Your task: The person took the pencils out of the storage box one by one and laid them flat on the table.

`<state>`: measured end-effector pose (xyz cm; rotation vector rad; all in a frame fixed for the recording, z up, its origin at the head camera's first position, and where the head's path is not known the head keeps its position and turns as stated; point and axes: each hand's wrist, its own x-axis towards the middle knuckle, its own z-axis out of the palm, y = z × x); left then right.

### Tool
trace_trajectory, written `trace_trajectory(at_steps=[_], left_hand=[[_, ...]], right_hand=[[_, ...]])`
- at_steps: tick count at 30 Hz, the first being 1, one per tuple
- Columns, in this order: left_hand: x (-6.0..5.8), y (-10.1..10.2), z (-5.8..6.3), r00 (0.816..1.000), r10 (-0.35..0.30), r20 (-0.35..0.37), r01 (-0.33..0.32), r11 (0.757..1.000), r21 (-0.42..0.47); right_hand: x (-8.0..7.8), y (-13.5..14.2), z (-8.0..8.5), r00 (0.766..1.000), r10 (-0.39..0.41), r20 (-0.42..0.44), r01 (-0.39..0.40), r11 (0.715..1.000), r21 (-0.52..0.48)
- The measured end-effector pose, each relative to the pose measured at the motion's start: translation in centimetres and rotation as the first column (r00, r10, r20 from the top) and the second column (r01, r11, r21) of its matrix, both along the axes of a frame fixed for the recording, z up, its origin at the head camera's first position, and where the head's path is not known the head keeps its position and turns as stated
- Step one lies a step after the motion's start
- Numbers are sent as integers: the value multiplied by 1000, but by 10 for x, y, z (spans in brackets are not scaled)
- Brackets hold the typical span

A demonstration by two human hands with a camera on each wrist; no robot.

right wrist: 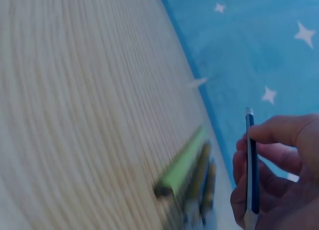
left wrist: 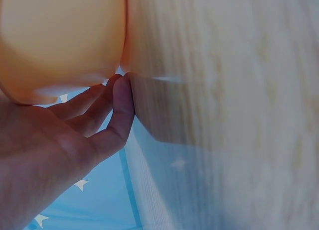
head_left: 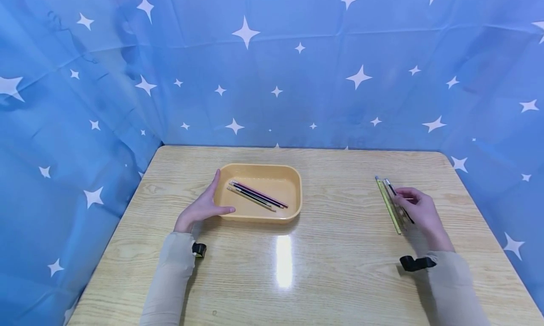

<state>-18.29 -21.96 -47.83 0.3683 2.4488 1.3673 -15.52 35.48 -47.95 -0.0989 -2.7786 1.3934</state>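
Note:
My left hand (head_left: 205,204) grips the left end of a yellow-orange plastic tray (head_left: 296,175), with its thumb along the near side. In the left wrist view, the hand (left wrist: 75,135) curls against the tray's outer wall (left wrist: 65,36). Several pencils (head_left: 257,196) lie slanted inside the tray. Over the table's right side, my right hand (head_left: 420,215) pinches a dark pencil with a pale end (right wrist: 252,175) between thumb and fingers. Beside that hand lie a light green pencil (head_left: 388,207) and a few brownish pencils (right wrist: 197,182), partly overlapped in the head view.
Both hands work over a light wood-grain table (head_left: 340,269). A blue cloth with white stars (head_left: 306,71) hangs behind it and at both sides. Light glares on the tabletop in front of the tray. Dark straps (head_left: 416,263) sit at both wrists.

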Motion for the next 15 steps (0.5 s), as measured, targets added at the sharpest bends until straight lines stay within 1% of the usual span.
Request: trace_trajectory(at_steps=[3,7,9,10,14,15], left_hand=[[-1,-2,-4,1000,3,-7,-3,1000,-2],[-1,-3,-4,1000,5,-15,-5,1000,3],[3,0,6,1000,4,-3,-4,1000,7],[4,0,7,1000,6,0,-6,1000,9],[2,1,6,1000,10,12,-10,1000,7],[1,-1,2,1000,9,5,-9,1000,6]], right_hand=[[-1,10,-1,1000,-9,-7,9,999,39],[-5,21,-4,1000,-8,2,8,997,73],[-8,25,-7,1000,-4,9,3,996,92],[-9,27,-9,1000,-5,12,4,995,101],[-13,32,-16,1000,-19,17,16,990,141],[-14,33,-16,1000,-24,19,21,989,148]])
